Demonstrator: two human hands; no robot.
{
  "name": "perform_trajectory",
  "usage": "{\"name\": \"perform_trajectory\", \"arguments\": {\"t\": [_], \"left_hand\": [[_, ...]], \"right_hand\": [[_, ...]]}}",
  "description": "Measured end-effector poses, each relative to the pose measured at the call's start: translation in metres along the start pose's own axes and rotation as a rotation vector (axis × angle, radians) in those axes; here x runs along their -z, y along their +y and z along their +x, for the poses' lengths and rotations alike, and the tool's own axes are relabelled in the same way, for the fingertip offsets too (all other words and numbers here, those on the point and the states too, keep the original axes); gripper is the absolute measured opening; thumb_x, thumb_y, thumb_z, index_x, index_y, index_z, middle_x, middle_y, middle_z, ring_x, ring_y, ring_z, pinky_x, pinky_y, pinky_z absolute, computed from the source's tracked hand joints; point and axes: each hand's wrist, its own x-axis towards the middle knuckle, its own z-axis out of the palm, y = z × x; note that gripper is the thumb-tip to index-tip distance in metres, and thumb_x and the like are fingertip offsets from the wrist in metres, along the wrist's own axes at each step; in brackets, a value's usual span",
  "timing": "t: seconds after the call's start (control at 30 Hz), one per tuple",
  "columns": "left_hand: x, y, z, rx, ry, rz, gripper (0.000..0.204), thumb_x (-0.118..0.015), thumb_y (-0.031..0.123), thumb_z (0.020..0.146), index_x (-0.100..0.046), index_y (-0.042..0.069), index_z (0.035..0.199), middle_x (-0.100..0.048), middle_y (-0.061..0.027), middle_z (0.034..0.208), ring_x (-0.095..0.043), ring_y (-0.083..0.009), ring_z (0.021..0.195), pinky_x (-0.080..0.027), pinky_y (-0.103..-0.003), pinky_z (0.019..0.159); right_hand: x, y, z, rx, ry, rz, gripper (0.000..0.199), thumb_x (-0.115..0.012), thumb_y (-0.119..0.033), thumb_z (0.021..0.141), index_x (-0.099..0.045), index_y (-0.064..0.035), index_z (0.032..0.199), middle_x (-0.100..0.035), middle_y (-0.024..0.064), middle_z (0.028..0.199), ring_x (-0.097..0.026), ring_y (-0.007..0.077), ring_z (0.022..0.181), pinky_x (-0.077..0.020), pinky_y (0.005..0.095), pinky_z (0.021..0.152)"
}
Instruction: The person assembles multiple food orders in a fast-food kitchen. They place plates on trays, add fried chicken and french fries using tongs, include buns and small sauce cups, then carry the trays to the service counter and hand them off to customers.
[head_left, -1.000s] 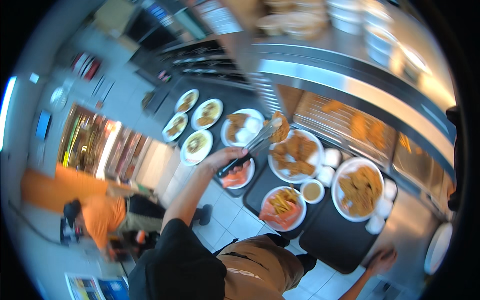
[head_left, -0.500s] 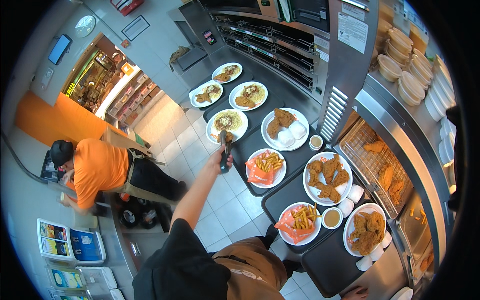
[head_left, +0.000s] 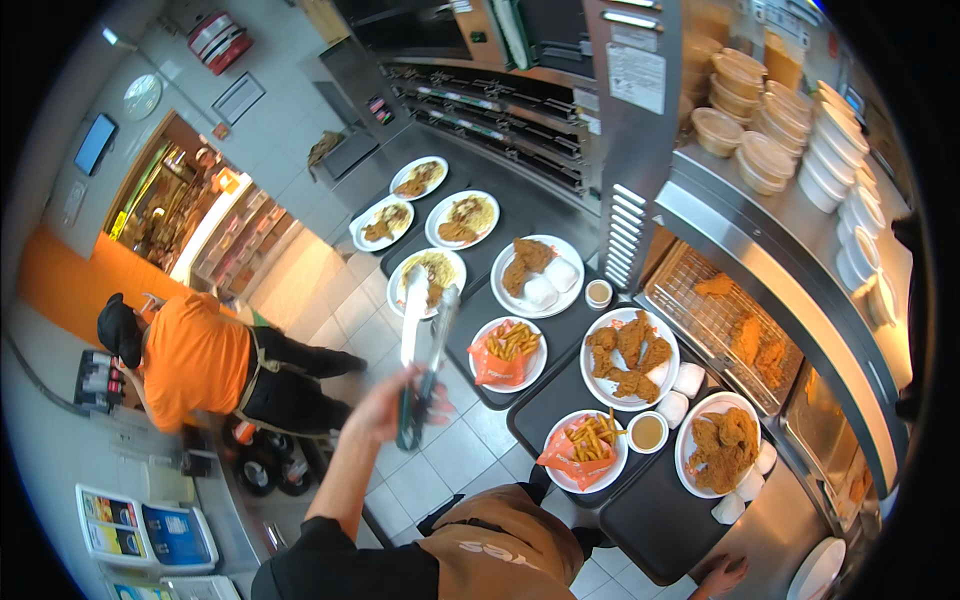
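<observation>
My left hand (head_left: 392, 408) grips metal tongs with dark green handles (head_left: 408, 412). Their two arms stand apart and point toward a plate of spaghetti with fried chicken (head_left: 428, 282); nothing shows between the tips. Low in the view, my right hand (head_left: 724, 574) rests on the steel counter beside a black tray (head_left: 650, 530), fingers extended and holding nothing. Near that hand is a plate of fried chicken (head_left: 722, 450) with white wrapped bundles (head_left: 750, 486). A plate with fries in an orange pouch (head_left: 585, 448) and a cup of brown gravy (head_left: 648, 432) stand close by.
More plates of spaghetti (head_left: 464, 218) and chicken (head_left: 632, 362) line the counter. At right stand a wire rack with fried pieces (head_left: 735, 325) and stacked lidded tubs (head_left: 765, 150). A co-worker in an orange shirt (head_left: 198, 350) stands at the left counter.
My left hand has drawn back from the spaghetti plate, and the tongs have spread apart. More of my right hand shows. The co-worker has shifted and is more upright.
</observation>
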Motion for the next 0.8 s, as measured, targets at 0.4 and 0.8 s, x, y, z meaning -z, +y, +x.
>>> {"name": "perform_trajectory", "arguments": {"t": [0.4,0.8], "left_hand": [[-0.336,-0.301,0.007,0.428,-0.930,0.400,0.083,-0.069,0.016,0.090,-0.014,0.005,0.151,-0.027,-0.0194,0.155,-0.033,-0.0277,0.140,-0.031,-0.041,0.112],[-0.520,-0.419,-0.054,0.460,-1.000,0.713,0.060,-0.062,0.020,0.096,-0.035,0.003,0.146,-0.056,-0.0178,0.129,-0.052,-0.0244,0.122,-0.040,-0.039,0.105]], "right_hand": [[0.244,-0.212,-0.104,0.100,-0.647,1.011,0.075,-0.073,-0.026,0.086,-0.032,-0.0030,0.144,-0.045,0.0231,0.140,-0.049,0.0339,0.128,-0.0413,0.0403,0.104],[0.271,0.348,0.146,-0.378,0.037,-0.204,0.057,-0.063,-0.035,0.089,-0.045,-0.0085,0.137,-0.063,0.0211,0.114,-0.065,0.0382,0.096,-0.0527,0.0482,0.079]]}}
